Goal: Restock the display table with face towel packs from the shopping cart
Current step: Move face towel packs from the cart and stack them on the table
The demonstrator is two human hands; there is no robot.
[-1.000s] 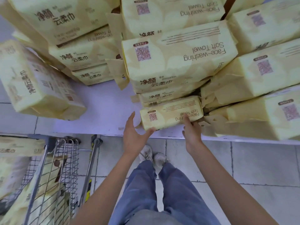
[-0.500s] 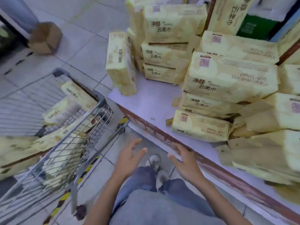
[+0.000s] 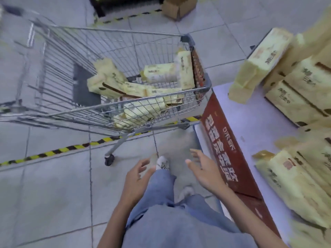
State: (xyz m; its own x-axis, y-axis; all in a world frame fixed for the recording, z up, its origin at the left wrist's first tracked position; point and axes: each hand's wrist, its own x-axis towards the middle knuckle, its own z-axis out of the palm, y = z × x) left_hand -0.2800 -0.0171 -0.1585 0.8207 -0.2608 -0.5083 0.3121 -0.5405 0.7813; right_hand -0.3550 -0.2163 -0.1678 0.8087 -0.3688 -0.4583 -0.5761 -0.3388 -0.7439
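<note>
A wire shopping cart [image 3: 114,106] stands ahead on the left, and several pale yellow face towel packs [image 3: 136,90] lie loose in its basket. The display table [image 3: 250,122], white on top with a red printed side panel, runs along the right. Stacked towel packs [image 3: 295,90] sit on it, and one pack [image 3: 263,61] leans off the stack's left side. My left hand [image 3: 138,174] and my right hand [image 3: 204,167] hang below the cart over the floor, fingers loosely spread, holding nothing and touching nothing.
A yellow-black hazard stripe [image 3: 53,152] crosses the tiled floor under the cart. A cardboard box [image 3: 179,6] lies on the floor at the back. My legs in blue jeans [image 3: 161,203] and white shoes are between my hands.
My hands have come off the pack laid at the table's front edge and dropped back empty. My view has swung left from the table to the cart.
</note>
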